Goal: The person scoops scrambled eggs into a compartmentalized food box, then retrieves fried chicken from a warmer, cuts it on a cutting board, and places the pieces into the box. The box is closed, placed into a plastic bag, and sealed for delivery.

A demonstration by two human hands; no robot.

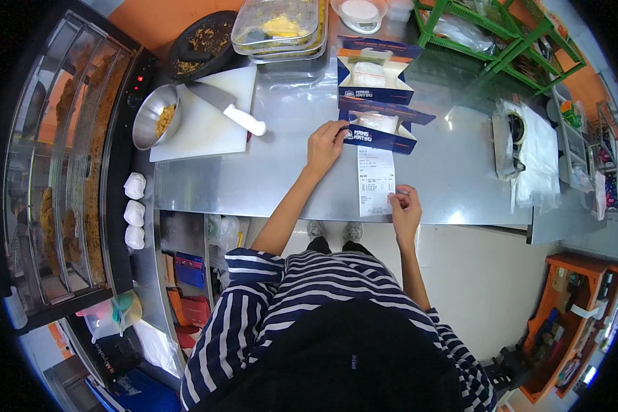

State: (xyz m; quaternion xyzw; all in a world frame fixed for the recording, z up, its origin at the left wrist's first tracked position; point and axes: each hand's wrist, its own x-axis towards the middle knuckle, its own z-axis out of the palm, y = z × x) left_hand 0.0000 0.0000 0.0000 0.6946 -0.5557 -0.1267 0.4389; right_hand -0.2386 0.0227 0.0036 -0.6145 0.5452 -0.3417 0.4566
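Observation:
A dark blue open food box (379,137) stands near the middle of the steel table, with a white wrapped packet (378,122) in it. At that box's left front corner, my left hand (326,145) has its fingers closed on the cardboard. A long printed paper receipt (376,180) lies in front of the box, its upper end against the box's front. My right hand (406,206) pinches the receipt's lower right edge, close to the table's front edge. Right behind stands a second open blue box (376,95), also holding a white packet (369,73).
To the left, a knife (230,110) lies on a white cutting board (212,141) beside a steel bowl (156,117). Covered trays (281,48) and a dark mortar (200,44) stand behind. Plastic bags (537,151) and green racks (487,38) are right. A glass display case (68,158) borders the left.

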